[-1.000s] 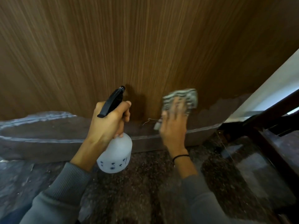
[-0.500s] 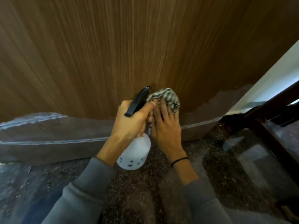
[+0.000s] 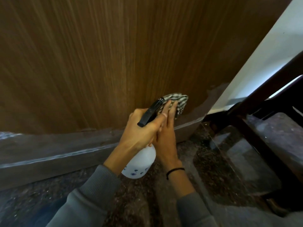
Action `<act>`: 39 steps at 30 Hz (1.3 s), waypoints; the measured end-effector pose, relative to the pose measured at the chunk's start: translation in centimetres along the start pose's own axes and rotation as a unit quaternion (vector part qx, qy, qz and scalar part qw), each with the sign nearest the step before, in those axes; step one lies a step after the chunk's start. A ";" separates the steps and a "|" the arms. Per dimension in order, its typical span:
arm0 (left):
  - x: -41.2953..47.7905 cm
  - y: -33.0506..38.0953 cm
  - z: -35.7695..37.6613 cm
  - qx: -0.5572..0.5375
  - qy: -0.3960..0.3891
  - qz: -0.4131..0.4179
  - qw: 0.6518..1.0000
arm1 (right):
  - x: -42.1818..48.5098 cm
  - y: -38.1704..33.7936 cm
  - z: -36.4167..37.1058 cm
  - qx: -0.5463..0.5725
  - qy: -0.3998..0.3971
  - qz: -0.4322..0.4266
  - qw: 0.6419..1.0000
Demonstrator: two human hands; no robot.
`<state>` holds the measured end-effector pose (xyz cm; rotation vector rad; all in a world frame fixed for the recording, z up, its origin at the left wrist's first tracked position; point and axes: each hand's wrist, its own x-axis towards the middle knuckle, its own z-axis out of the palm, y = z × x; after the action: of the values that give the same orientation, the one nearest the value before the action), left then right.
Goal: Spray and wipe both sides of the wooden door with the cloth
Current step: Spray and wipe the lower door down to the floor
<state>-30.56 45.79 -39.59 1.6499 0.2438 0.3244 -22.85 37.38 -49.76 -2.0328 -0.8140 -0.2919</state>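
Here the flat right hand (image 3: 165,136) presses the cloth (image 3: 178,100) near the door's (image 3: 114,63) lower right corner (left hand (image 3: 139,128) grips the bottle (image 3: 139,163)).

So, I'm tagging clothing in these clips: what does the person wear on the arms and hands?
Both arms are in grey long sleeves: the left sleeve shows a ribbed cuff, and the right sleeve matches in colour. A thin black band circles the right wrist. The left hand and right hand are bare, with no gloves.
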 end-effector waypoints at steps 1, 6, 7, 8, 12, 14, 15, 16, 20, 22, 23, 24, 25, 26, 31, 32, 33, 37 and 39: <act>0.3 0.1 0.5 0.001 -0.010 0.001 1.000 | 0.3 0.6 -0.4 -0.010 0.012 0.006 1.000; 1.5 0.4 2.7 -0.001 -0.060 0.001 0.998 | 1.2 2.6 -4.0 0.074 0.145 0.150 0.975; 1.6 0.5 3.2 0.005 -0.072 0.001 0.997 | 0.9 2.9 -5.0 0.069 0.152 0.155 0.974; 1.8 0.4 3.6 0.014 -0.086 0.000 0.996 | 0.4 3.3 -5.7 0.064 0.155 0.153 0.974; 2.5 0.0 5.3 0.040 -0.131 -0.001 0.991 | -1.3 3.9 -7.6 0.088 0.182 0.172 0.964; 3.2 -0.2 6.2 0.046 -0.135 -0.012 0.990 | -1.5 4.0 -8.0 0.100 0.194 0.189 0.957; 3.5 -0.2 6.8 0.050 -0.135 -0.022 0.989 | -1.5 4.0 -8.2 0.101 0.198 0.189 0.956; 3.8 -0.1 7.4 0.051 -0.133 -0.033 0.989 | -1.5 4.0 -8.3 0.100 0.202 0.183 0.957; 4.8 0.4 9.2 0.041 -0.062 -0.088 0.993 | -0.7 3.6 -9.1 0.103 0.218 0.154 0.958; 5.1 0.7 9.3 0.039 -0.041 -0.108 0.993 | 0.2 3.4 -9.6 0.100 0.228 0.148 0.957; 5.1 0.9 9.1 0.043 -0.042 -0.108 0.992 | 0.8 3.2 -9.8 0.096 0.233 0.142 0.957; 4.9 1.0 8.8 0.046 -0.046 -0.102 0.993 | 1.5 2.9 -9.9 0.093 0.236 0.131 0.958; 4.7 1.1 8.3 0.046 -0.050 -0.095 0.993 | 2.6 2.4 -9.9 0.091 0.238 0.116 0.960; 4.5 1.1 7.8 0.040 -0.054 -0.092 0.993 | 4.0 2.0 -9.9 0.089 0.238 0.096 0.962; 3.9 0.9 4.8 0.011 -0.050 -0.078 0.996 | 11.4 1.1 -9.9 0.052 0.289 0.038 0.955; 3.8 0.8 4.4 0.011 -0.053 -0.070 0.996 | 11.9 1.5 -9.6 0.052 0.318 0.048 0.945; 3.8 0.9 4.0 0.013 -0.055 -0.062 0.996 | 12.3 1.9 -9.3 0.055 0.342 0.059 0.936; 3.9 0.9 3.1 0.008 -0.038 -0.050 0.998 | 12.8 2.2 -8.2 0.084 0.414 0.107 0.900; 3.9 0.9 3.1 0.000 -0.029 -0.046 0.999 | 12.8 2.7 -7.6 0.132 0.429 0.158 0.880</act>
<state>-25.84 44.20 -38.72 1.6398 0.2755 0.2062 -10.65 35.70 -40.96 -1.5030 0.0403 -0.7716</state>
